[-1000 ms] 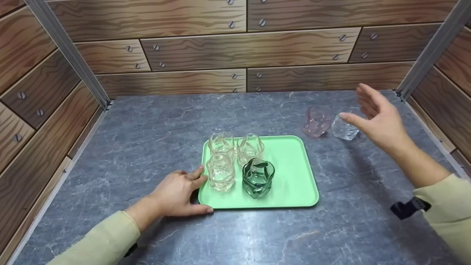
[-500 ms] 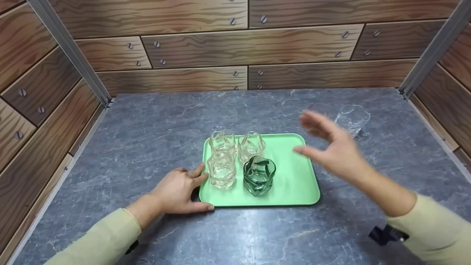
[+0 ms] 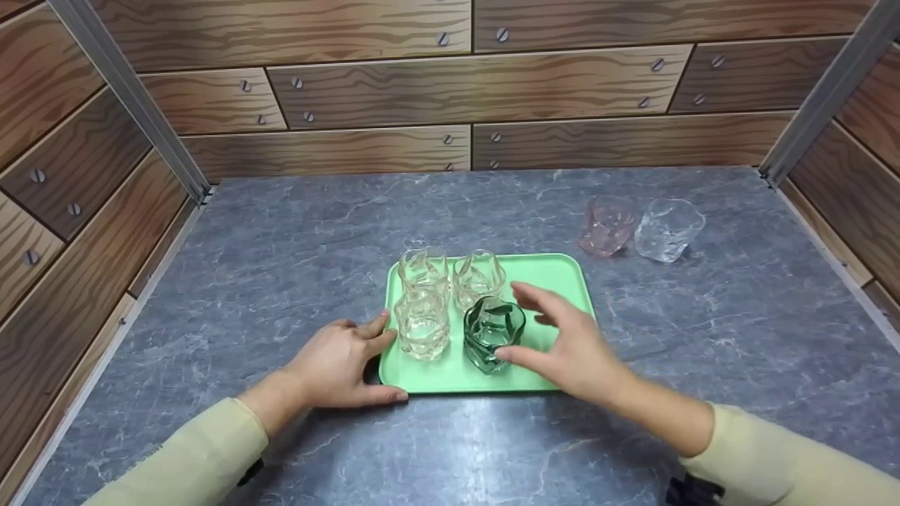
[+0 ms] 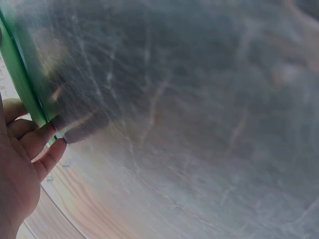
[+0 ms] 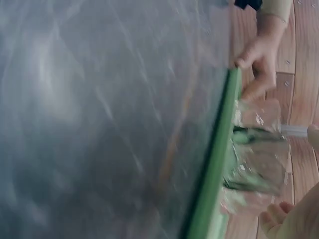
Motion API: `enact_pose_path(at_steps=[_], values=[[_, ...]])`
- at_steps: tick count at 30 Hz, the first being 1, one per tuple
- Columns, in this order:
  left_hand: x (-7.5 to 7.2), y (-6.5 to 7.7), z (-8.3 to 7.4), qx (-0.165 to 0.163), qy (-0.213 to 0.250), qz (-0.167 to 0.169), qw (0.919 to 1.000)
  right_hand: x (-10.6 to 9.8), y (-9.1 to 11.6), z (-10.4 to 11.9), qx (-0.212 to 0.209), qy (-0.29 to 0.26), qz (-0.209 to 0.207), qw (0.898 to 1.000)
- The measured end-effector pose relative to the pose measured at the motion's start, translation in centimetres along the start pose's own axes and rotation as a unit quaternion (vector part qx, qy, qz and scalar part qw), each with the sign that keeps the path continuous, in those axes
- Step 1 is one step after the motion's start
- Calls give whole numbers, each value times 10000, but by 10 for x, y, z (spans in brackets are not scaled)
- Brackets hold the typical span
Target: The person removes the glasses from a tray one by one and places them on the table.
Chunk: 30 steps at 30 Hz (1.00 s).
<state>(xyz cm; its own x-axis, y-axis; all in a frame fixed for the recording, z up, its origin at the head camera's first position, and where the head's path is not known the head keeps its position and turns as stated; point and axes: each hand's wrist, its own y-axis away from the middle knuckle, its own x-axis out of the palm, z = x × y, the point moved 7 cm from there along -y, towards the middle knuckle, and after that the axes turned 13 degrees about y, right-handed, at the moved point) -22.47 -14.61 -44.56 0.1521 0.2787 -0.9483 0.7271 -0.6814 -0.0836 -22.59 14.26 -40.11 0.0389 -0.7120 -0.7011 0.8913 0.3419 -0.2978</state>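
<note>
A light green tray [image 3: 538, 268] lies on the table. My left hand [image 3: 337, 365] grips its near left corner, thumb at the front edge and fingers against the left side. In the left wrist view the fingertips [image 4: 59, 145] meet the tray's rim. Three clear glasses [image 3: 423, 336] and a dark green glass [image 3: 485, 350] stand on the tray's left and middle. My right hand [image 3: 580, 362] surrounds the green glass from the right, thumb in front and fingers behind. In the right wrist view a gap shows between the hand and the green glass [image 5: 259, 162].
A pinkish glass [image 3: 607, 226] and a clear glass [image 3: 668, 230] stand side by side at the back right of the grey marbled table [image 3: 316, 232]. Wood-patterned walls [image 3: 365, 98] enclose the back and both sides.
My right hand has moved left and nearer, from the two glasses at the back right, past the tray's right edge, to the green glass. The left hand stays at the tray corner.
</note>
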Motion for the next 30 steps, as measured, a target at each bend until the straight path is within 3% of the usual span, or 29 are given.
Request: enact_pose_path(at_steps=[18, 30], values=[[0, 1, 0, -17, 2, -10, 10000, 33, 3, -5, 715, 203, -107, 9972], [-1, 0, -1, -44, -23, 14, 10000, 38, 1, -8, 1027, 241, -85, 9944]])
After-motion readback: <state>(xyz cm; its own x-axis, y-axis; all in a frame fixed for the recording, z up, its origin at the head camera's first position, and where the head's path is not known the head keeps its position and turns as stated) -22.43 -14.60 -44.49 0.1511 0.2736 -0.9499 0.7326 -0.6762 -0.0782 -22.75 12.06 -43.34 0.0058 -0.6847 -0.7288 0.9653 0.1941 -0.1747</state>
